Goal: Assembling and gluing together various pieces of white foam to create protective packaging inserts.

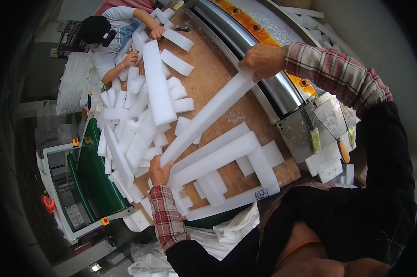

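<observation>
A long white foam strip [207, 115] stretches diagonally over the brown work table [213, 83]. My left hand [159, 171] is closed around its near end, and my right hand [263, 61] grips the far end beside the steel roller [282, 94]. Under and in front of the strip lies a white foam frame [217, 159] made of long pieces, with dark handwriting on its near bar. Smaller foam blocks [211, 188] rest inside it. To the left, a broad foam plank [156, 83] lies across a heap of foam pieces [137, 134].
A co-worker [118, 27] at the far left handles foam pieces. The roller machine has a rusty orange edge [245, 21]. A dirty brush [312, 134] and a wooden-handled tool [341, 147] sit at its near end. A green belt conveyor [100, 171] stands left of the table.
</observation>
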Demonstrator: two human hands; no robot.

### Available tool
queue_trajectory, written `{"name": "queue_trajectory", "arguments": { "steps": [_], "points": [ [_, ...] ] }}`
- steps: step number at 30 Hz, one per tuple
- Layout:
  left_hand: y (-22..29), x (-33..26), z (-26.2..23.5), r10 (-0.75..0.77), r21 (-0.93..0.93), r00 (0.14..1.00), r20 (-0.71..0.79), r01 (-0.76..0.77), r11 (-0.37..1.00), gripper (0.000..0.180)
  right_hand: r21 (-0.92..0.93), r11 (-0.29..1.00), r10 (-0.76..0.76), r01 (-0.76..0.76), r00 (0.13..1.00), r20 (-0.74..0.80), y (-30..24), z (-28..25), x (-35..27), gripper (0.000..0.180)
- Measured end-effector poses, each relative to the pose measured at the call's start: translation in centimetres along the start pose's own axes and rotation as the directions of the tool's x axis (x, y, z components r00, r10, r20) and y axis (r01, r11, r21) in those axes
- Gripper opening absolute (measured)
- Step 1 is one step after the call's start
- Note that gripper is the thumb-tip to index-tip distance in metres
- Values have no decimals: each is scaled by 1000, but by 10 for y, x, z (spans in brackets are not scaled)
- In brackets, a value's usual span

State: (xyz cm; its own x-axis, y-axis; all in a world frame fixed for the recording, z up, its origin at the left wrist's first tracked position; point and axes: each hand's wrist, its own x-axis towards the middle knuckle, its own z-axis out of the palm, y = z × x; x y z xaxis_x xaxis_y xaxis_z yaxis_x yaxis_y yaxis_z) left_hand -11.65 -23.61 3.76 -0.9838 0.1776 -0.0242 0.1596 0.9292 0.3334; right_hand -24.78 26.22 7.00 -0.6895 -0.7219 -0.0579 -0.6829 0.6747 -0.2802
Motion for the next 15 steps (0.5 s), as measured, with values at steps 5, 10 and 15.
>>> {"name": "queue_trajectory", "arguments": {
  "steps": [5, 10, 15],
  "points": [
    [-9, 11, 14, 44, -18, 999, 11, -43, 999, 36, 22, 999, 40, -42, 995, 86, 5, 8, 6, 31],
    [-13, 22, 24, 43, 11, 999, 27, -43, 999, 36, 21, 999, 42, -43, 996, 73, 13, 18, 4, 31],
    [27, 43, 27, 43, 15, 998, 34, -44, 999, 36, -113, 994, -20, 12, 997, -76, 45, 30, -24, 31]
  ]
}}
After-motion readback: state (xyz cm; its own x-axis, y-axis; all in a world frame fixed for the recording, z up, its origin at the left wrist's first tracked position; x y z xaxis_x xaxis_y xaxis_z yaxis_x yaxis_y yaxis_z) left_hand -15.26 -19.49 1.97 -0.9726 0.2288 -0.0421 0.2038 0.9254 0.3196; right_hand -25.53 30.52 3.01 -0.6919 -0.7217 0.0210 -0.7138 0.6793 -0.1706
